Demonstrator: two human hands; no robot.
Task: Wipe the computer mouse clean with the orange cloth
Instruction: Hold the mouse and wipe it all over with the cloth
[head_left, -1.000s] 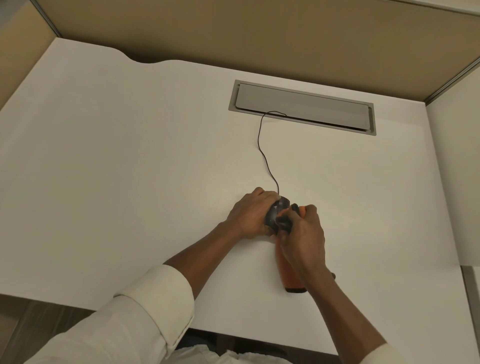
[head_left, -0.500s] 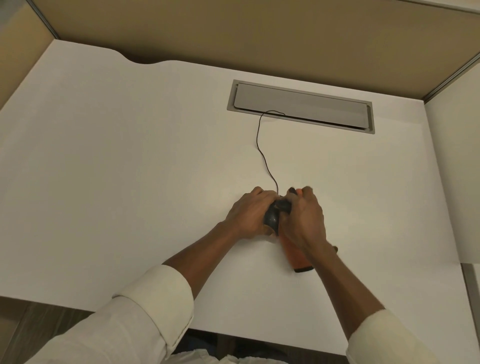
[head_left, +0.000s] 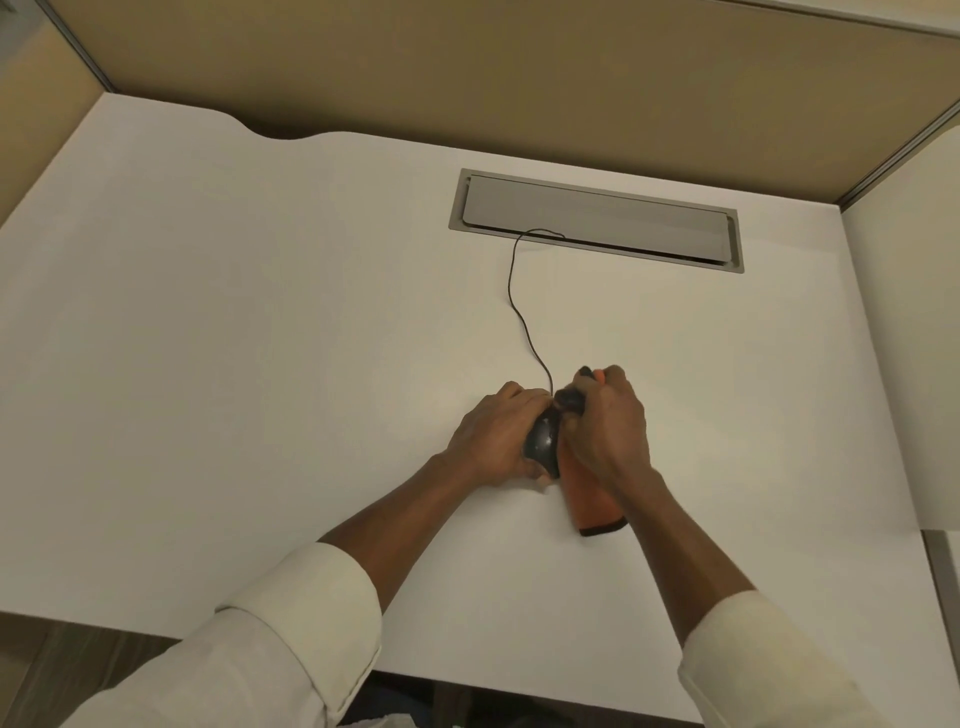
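On a white desk (head_left: 208, 364) between beige partitions (head_left: 467, 67), a grey cable hatch (head_left: 597, 221).

The mouse (head_left: 543, 441) lies on the desk (head_left: 260, 364) between my left hand (head_left: 493, 441) and right hand (head_left: 610, 431); the cloth (head_left: 592, 499) is just right of it, the cable hatch (head_left: 597, 221) behind.

The computer mouse (head_left: 543, 439) is small, dark and shiny. It sits low on the white desk, tipped a bit on its side, and only part of it shows. A thin black cord (head_left: 519, 306) runs from its front end up across the desk to the grey slot at the back. The orange cloth (head_left: 589, 499) is pressed right against the mouse's right side — folded long, with a dark edge at its near end, which lies on the desk.
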